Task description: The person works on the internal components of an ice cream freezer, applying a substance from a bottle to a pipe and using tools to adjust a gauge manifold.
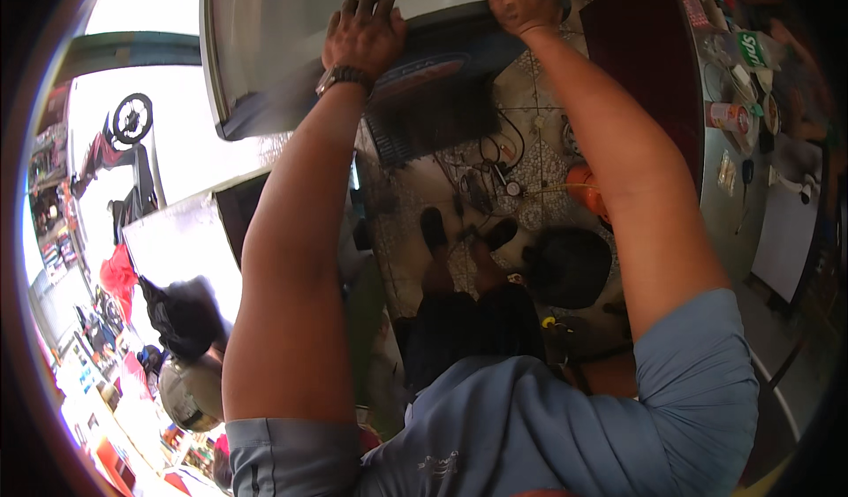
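Both my arms stretch forward to a large glass-topped cabinet (291,73) with a pale frame and dark blue front, resembling a chest freezer. My left hand (364,36), with a dark watch (344,77) on its wrist, rests on the top near the front edge, fingers apart and slightly bent. At the cabinet's right corner, my right hand (525,0) has its fingers curled over the edge; part of that grip is hidden. A dark grille (384,139) shows low on the cabinet's front.
Hoses with a round gauge (512,188) lie on the tiled floor, near an orange rounded object (585,192) and a black round seat (570,267). A dark red panel (640,64) stands right, beside a cluttered table (729,205). A helmet (190,395) is at left.
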`<state>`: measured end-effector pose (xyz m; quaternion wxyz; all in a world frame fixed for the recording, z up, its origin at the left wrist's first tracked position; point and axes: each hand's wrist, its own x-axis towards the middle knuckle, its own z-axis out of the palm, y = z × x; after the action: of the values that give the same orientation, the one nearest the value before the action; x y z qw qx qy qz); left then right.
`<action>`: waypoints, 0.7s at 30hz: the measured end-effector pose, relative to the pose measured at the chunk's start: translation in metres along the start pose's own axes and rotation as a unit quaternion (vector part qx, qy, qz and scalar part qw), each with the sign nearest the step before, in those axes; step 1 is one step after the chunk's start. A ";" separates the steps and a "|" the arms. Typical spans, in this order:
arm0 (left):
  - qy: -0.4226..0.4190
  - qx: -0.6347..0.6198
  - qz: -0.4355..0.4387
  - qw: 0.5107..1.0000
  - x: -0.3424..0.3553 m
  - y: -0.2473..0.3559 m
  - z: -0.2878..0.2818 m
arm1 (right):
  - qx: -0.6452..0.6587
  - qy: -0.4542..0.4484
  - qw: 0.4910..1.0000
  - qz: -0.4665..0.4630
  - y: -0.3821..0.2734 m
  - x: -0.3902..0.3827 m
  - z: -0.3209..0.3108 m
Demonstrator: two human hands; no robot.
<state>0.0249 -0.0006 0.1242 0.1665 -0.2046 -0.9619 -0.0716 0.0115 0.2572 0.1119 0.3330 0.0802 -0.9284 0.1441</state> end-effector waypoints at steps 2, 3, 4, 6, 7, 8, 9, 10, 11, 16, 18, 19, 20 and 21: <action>0.005 0.006 -0.006 1.000 0.000 -0.001 0.000 | 0.003 0.003 1.000 0.002 0.001 -0.001 0.001; 0.014 0.010 -0.006 1.000 -0.001 -0.001 0.002 | -0.008 0.005 1.000 -0.012 0.002 0.000 0.005; 0.023 0.014 -0.006 1.000 -0.003 -0.002 0.003 | -0.002 0.004 1.000 -0.017 0.003 -0.003 0.007; 0.027 0.019 -0.009 0.999 -0.003 0.003 -0.001 | 0.005 0.007 1.000 -0.024 0.005 -0.003 0.008; 0.027 0.019 -0.008 0.999 -0.002 0.004 -0.001 | 0.001 0.003 1.000 -0.026 0.006 -0.002 0.009; 0.026 0.020 -0.006 0.999 -0.002 0.003 -0.002 | -0.002 0.000 1.000 -0.026 0.004 -0.002 0.007; 0.029 0.024 -0.011 0.999 -0.004 0.003 -0.002 | -0.005 -0.004 1.000 -0.025 0.002 -0.002 0.006; 0.032 0.027 -0.016 0.999 -0.005 0.002 -0.002 | -0.002 -0.002 1.000 -0.021 0.000 -0.003 0.006; 0.035 0.030 -0.019 0.999 -0.004 0.004 -0.003 | -0.001 0.000 1.000 -0.015 -0.001 -0.003 0.004; 0.064 -0.007 0.012 0.998 0.000 0.002 -0.006 | 0.012 0.036 0.999 -0.039 0.005 -0.006 0.009; 0.084 0.006 0.013 0.996 -0.005 -0.004 -0.008 | 0.032 0.030 0.998 -0.036 -0.002 -0.001 0.006; 0.090 -0.002 -0.001 0.996 -0.012 -0.010 -0.005 | 0.029 0.059 0.997 -0.034 -0.007 -0.002 0.012; 0.098 -0.014 -0.012 0.995 -0.017 -0.010 0.000 | 0.029 0.066 0.996 -0.045 -0.006 -0.003 0.013; 0.145 -0.083 -0.067 0.984 -0.032 0.005 0.007 | 0.020 0.069 0.996 -0.052 0.002 -0.008 0.012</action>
<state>0.0530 -0.0066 0.1067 0.2815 -0.1397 -0.9299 -0.1908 0.0095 0.2557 0.0974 0.4019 0.1253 -0.8945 0.1505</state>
